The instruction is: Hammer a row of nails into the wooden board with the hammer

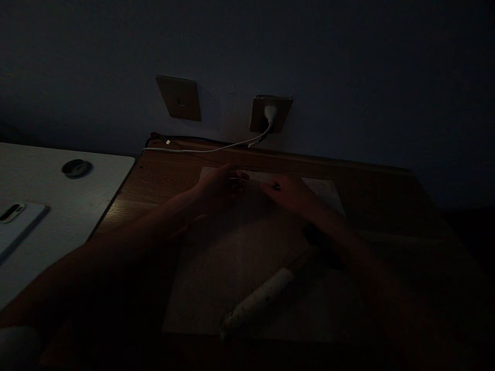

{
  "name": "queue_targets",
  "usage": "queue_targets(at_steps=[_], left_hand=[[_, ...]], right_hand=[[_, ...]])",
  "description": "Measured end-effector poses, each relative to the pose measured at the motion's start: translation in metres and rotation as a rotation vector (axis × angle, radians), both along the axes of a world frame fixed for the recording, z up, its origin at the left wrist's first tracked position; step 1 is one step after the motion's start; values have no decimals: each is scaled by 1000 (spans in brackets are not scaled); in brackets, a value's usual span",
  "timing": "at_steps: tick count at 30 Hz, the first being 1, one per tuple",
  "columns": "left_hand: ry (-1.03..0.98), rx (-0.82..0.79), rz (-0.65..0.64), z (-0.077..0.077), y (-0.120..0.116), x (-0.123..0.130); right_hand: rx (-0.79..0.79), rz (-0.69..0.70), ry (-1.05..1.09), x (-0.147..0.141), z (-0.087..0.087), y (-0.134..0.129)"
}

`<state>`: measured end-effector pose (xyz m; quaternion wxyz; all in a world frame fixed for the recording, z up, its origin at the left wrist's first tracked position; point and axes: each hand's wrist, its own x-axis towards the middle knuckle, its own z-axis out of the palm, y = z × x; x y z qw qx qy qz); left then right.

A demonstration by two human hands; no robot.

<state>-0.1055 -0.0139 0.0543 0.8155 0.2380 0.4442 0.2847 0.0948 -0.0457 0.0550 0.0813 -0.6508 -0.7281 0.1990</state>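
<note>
Left hand: positioned over the far left part of the board, forearm entering from the near left, fingers curled inward. A thin pale line shows at the fingertips; whether it is a held item cannot be told. Right hand: over the far right part of the board, fingers bent and facing the left hand, a narrow gap between the two. Its grip content cannot be told in the low light.

The hammer-like tool lies diagonally on the board, handle end at the near edge, dark head toward the right side, partly hidden by the right forearm. Board surface shows between the left forearm and the handle. Beyond the board's far edge runs a strip of tabletop, then the wall.

Board: flat, four-sided, pale, matt. Handle: cylindrical, with a rough, whitish, stained covering. Tabletop: brown, wood-grained.
</note>
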Motion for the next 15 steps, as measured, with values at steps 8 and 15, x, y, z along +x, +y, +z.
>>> queue_targets(at_steps=[8, 15], left_hand=[[-25, -43, 115, 0, -20, -2], [-55, 55, 29, -15, -29, -5]], right_hand=[[14, 180, -382, -17, 4, -1], [86, 269, -437, -23, 19, -3]])
